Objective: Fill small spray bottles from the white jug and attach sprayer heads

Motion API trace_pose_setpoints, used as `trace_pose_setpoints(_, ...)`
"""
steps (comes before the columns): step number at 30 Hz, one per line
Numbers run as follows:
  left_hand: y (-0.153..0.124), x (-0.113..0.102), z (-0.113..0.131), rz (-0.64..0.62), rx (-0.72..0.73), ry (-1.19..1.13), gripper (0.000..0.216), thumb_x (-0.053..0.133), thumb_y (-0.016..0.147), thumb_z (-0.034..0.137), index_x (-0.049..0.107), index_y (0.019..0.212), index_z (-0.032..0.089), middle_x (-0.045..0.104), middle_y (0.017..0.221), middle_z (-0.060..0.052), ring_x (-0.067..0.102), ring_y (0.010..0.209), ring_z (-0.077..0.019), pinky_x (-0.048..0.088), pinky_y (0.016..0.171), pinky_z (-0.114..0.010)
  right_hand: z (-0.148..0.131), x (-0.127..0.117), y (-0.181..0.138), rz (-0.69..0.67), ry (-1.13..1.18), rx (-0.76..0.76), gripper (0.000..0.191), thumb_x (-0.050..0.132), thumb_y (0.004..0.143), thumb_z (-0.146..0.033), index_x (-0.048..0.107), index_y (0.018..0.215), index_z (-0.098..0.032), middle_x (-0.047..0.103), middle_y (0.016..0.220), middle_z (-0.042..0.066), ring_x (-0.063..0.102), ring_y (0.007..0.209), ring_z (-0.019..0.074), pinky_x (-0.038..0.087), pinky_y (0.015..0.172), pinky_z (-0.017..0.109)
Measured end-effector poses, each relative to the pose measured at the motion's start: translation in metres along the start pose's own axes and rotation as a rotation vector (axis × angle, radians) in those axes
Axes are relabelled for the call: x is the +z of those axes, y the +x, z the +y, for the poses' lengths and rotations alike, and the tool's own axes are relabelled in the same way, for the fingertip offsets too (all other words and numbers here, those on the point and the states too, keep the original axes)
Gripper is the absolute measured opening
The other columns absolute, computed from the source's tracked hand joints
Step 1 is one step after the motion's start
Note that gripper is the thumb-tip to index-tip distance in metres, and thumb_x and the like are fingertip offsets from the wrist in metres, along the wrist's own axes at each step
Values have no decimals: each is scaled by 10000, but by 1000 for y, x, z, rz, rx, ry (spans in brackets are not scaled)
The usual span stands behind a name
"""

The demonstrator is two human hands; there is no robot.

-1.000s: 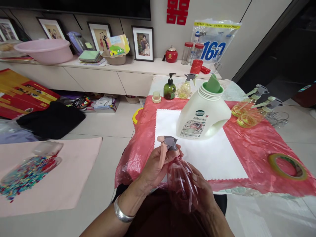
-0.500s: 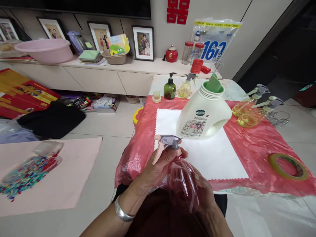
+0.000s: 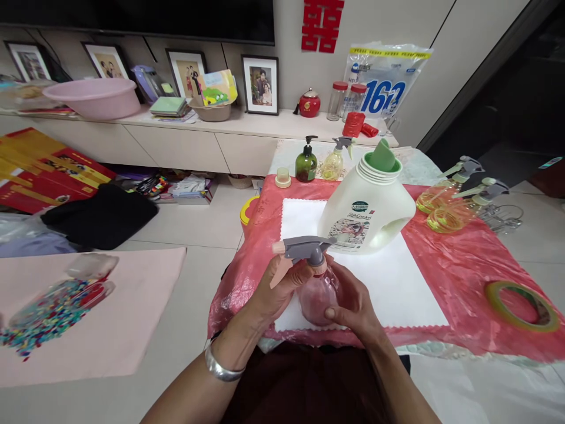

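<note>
- Two hands grip a pink spray bottle (image 3: 314,294) over a cloth (image 3: 397,282);
- left hand (image 3: 277,290) clasps the neck; right hand (image 3: 355,305) cups the body to steady it

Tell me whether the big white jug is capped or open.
Open: the white jug wears no cap; a green piece stands in its mouth.

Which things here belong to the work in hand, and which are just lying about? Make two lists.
In hand: pink spray bottle, held by the left hand at its trigger head and the right hand round its body; probably also the white jug with the green funnel.
Lying about: tape roll, green pump bottle, pink basin, picture frame.
</note>
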State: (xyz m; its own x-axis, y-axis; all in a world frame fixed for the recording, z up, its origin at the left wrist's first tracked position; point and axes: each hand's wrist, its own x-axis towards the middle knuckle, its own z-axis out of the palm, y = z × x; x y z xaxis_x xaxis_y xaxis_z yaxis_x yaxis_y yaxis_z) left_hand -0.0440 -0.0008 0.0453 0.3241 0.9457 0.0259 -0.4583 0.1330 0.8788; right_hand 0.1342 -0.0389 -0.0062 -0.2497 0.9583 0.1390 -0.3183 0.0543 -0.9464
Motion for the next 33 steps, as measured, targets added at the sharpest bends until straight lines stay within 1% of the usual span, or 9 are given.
trace_pose_setpoints(4,7,-14,-14,-72,-7,148,319,807,840,438,778,1052,200,733,926,-68,651,900,-240,494,831,-364,13,-17,15,-19,-167,11,762,906,740,-284,589,1433,-286,548,1458,80,487,1382,292,387,1186,482)
trace_pose_setpoints(8,7,-13,-16,-5,-12,120,336,858,785,430,756,1027,222,745,933,-63,661,854,-231,506,799,-361,6,-18,15,-53,-279,71,727,876,794,-354,576,1449,-258,555,1438,89,507,1345,290,399,1169,461)
trace_pose_setpoints(12,4,-5,-7,30,-21,99,333,897,726,456,749,909,220,738,874,-52,657,846,-235,511,801,-360,-16,-8,10,12,-423,96,635,798,881,-430,571,1453,-274,530,1468,79,484,1364,287,386,1172,461)
trace_pose_setpoints(16,3,-7,-14,27,-22,139,342,852,775,492,765,932,201,750,934,-69,670,914,-250,501,851,-360,-33,7,10,147,-393,-58,428,626,1008,-462,610,1407,-308,522,1472,50,497,1353,269,416,1146,434)
trace_pose_setpoints(19,5,-14,-26,14,-8,169,376,802,821,524,777,982,185,744,910,-60,659,897,-236,488,857,-345,-37,19,13,85,-419,-68,403,545,1056,-436,604,1431,-300,519,1473,41,485,1355,249,388,1168,397)
trace_pose_setpoints(23,6,-17,-34,52,27,190,444,748,829,616,750,790,174,679,751,-21,585,740,-178,466,753,-290,-32,30,17,62,-359,-51,403,570,1050,-401,591,1442,-313,539,1446,31,488,1344,237,378,1181,384)
trace_pose_setpoints(25,6,-14,-34,77,47,228,448,723,853,615,736,765,177,666,743,-12,553,712,-162,450,725,-275,-28,32,17,64,-361,-78,399,594,1039,-384,600,1434,-326,520,1468,28,479,1356,241,377,1181,386)
trace_pose_setpoints(30,3,-8,-38,120,93,262,429,668,901,609,768,912,193,707,843,-26,595,809,-185,463,798,-287,-24,31,17,87,-399,-122,414,577,1048,-344,573,1462,-352,496,1500,27,436,1404,250,349,1200,406)
trace_pose_setpoints(33,0,-12,-43,96,79,195,361,650,941,539,767,1016,207,737,969,-52,635,932,-213,470,886,-311,-22,30,19,107,-420,-148,404,563,1052,-341,574,1456,-357,486,1508,30,435,1408,258,363,1187,414)
